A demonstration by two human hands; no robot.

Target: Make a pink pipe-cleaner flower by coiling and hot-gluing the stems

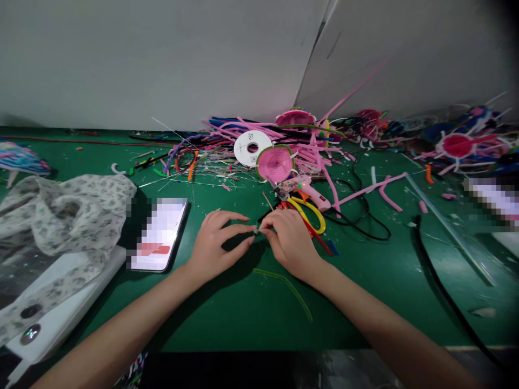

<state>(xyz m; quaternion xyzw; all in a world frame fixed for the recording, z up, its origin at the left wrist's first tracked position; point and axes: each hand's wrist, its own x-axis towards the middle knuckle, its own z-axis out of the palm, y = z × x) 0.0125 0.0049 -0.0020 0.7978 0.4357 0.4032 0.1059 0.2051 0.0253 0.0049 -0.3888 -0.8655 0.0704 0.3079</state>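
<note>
So the two bare hands come together near the middle of a green tabletop (227,319), with a tiny pale bit (256,230) right where the fingertips meet. The right hand (290,237) is curled over with thumb and index pinched on that bit, or that's how it looks anyway. The left hand (221,240) comes in from the other side, index stretched out to the same spot and thumb just below; it's honestly too small to tell if those fingers are really gripping it too. Its other fingers are loosely spread. A bent yellow-green pipe cleaner (284,278) lies on the near side of the hands, touching neither one. Just beyond the right hand there's a pink glue gun (314,195) lying on its side, with yellow-handled scissors (322,220) tucked in between. Behind that it's a proper mess: a pink coiled disc (275,163) with a green edge, overlapping a white spool (243,147), both up against a heap of pink strips (316,154). Left of the left hand, a lit phone (172,237) lies face up, next to a crumpled printed cloth (81,221). Way over on the right, a clear strip (450,229) and a black tube (430,270) run diagonally across the green.
</note>
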